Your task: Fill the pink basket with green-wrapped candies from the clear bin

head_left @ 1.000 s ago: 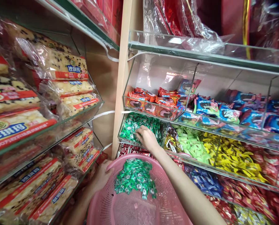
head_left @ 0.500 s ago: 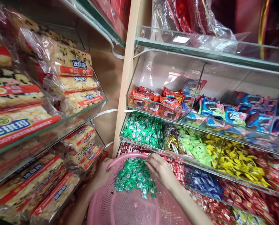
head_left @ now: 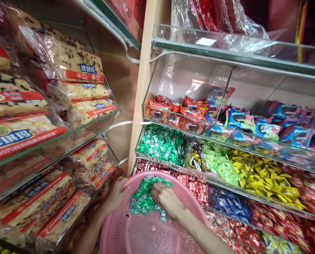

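A pink plastic basket (head_left: 112, 225) is tilted in front of me. My left hand (head_left: 118, 193) is closed round its left rim, with the fingertips partly hidden. Inside, a heap of green-wrapped candies (head_left: 143, 197) lies against the far wall. My right hand (head_left: 164, 197) reaches into this heap, its fingers curled down onto the candies and their tips buried among them. Just beyond the basket, a clear shelf bin holds more green-wrapped candies (head_left: 161, 144) of the same look.
Packaged puffed-rice-like cakes (head_left: 79, 67) fill glass shelves on the left. A wooden post (head_left: 141, 81) divides the shelving. To the right are light-green candies (head_left: 220, 158), yellow-wrapped candies (head_left: 265, 176) and blue-wrapped candies (head_left: 230, 204). Red snack packs (head_left: 194, 106) sit in the bin above.
My right hand has moved from the basket's far rim down and left into the green-wrapped candies. My left hand keeps its hold on the rim.
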Action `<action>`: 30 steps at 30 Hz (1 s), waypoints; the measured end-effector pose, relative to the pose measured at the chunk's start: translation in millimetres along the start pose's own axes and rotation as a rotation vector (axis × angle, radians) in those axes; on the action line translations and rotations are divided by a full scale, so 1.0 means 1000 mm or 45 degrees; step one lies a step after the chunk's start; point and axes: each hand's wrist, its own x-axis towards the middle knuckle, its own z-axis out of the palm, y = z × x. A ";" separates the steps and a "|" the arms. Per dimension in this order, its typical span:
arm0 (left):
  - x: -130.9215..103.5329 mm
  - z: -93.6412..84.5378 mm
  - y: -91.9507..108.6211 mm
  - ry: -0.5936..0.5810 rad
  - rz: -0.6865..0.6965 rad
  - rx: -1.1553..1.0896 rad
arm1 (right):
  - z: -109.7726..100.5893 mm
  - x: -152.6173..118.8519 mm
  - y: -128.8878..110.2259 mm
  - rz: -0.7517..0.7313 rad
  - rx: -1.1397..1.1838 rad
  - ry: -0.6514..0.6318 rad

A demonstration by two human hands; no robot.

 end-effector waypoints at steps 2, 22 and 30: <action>0.000 0.000 0.001 0.001 0.003 -0.003 | 0.006 0.005 -0.002 -0.042 -0.011 -0.005; 0.002 0.001 -0.012 0.016 0.013 0.008 | 0.031 0.016 -0.010 -0.155 -0.063 -0.069; 0.003 0.001 -0.014 0.017 0.032 0.057 | -0.043 0.035 -0.006 -0.137 -0.031 0.182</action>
